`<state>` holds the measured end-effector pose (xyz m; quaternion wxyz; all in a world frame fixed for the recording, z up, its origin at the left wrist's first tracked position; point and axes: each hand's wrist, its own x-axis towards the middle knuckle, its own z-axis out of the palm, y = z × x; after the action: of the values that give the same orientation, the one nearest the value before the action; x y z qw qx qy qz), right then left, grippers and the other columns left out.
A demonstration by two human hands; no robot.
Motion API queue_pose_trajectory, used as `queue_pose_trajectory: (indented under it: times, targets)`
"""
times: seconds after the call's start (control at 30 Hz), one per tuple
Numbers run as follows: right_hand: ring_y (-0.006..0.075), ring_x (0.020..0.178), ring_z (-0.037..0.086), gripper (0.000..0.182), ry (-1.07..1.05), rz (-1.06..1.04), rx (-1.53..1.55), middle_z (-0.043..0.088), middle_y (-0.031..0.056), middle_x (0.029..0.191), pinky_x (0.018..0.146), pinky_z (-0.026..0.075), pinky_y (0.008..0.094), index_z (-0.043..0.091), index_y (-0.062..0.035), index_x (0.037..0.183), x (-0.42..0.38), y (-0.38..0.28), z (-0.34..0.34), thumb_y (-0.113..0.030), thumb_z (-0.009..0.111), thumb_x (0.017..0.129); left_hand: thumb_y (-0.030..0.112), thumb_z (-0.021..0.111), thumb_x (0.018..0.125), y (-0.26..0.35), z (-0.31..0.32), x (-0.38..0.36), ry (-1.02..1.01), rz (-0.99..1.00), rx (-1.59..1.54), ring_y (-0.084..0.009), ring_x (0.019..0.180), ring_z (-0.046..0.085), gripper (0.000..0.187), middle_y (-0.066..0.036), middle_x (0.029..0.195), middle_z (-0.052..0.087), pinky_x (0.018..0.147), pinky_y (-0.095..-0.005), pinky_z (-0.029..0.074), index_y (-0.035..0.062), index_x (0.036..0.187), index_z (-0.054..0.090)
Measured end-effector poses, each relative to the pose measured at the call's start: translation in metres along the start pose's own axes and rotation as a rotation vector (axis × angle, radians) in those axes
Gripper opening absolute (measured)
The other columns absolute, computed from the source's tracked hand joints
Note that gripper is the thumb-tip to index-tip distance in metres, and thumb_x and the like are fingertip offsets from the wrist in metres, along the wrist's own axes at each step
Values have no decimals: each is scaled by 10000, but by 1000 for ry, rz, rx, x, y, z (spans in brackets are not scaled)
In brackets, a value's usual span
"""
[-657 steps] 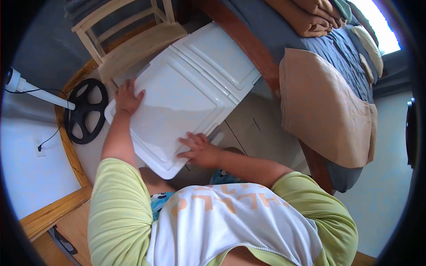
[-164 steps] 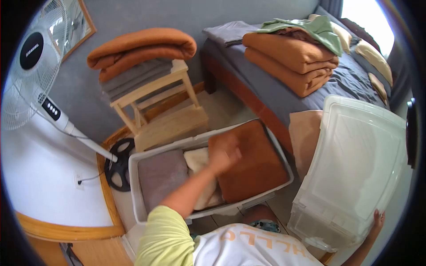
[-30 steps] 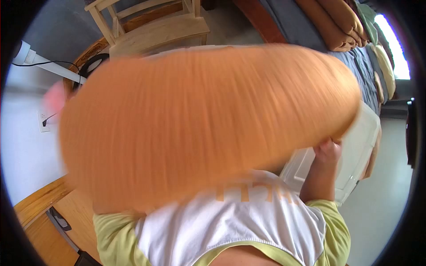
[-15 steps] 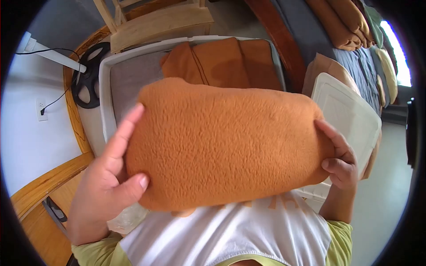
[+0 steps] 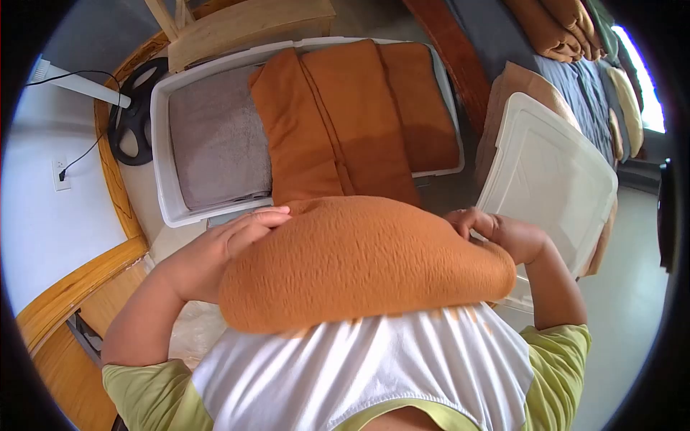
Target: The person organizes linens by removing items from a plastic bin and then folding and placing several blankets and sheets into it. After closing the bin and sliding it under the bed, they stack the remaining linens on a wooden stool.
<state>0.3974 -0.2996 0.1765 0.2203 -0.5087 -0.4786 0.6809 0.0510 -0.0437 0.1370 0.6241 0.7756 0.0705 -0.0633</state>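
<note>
A thick folded orange-brown fleece blanket (image 5: 366,258) is held up against the front of my shirt. My left hand (image 5: 244,233) grips its upper left edge, fingertips resting on top and thumb hidden. At the upper right edge, my right hand (image 5: 507,233) has its fingers bent round the fabric, where a fold curls up. Just beyond, a darker brown blanket (image 5: 352,108) lies draped in a white plastic bin (image 5: 164,183) and over its near side. Whether it joins the held bundle is hidden. A folded grey blanket (image 5: 215,136) fills the bin's left part.
A translucent bin lid (image 5: 553,172) leans at the right beside a bed (image 5: 575,108) with rolled brown blankets (image 5: 557,29). A wooden stool (image 5: 251,29) stands behind the bin. Left are a black round stand base (image 5: 136,129), a cord and a wall outlet (image 5: 62,174).
The held blanket has tipped and come down towards my body, showing more of the bin. Both hands have shifted from its sides to its upper edge.
</note>
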Motion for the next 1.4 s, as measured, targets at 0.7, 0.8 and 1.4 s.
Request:
queue_pose_trajectory:
  times: [0.7,0.8,1.4]
  targets:
    - [307,1223,477,808,1079,244,-144,484,190,1331,1017,386,388,291,-47,1425,227,77,-92,-472,647,837,552,503,905,-200,-41,142,857,-457,-579,-274,1243,449,769,-192,1357,459,1032,-376,350,-8,1401,326]
    - [353,1266,421,915,1139,443,-473,503,209,1301,1064,332,403,232,-36,1452,252,114,-89,-504,674,802,557,481,915,-247,-14,151,879,-321,-613,-269,1265,444,754,-143,1390,454,1066,-359,321,5,1412,354]
    - [397,1276,403,607,1131,313,-376,435,215,1368,1030,343,484,283,-226,1464,247,123,-87,-469,463,937,352,673,835,-214,-12,153,1113,-665,173,-406,1335,310,824,-191,1473,287,1074,-497,300,73,1454,206]
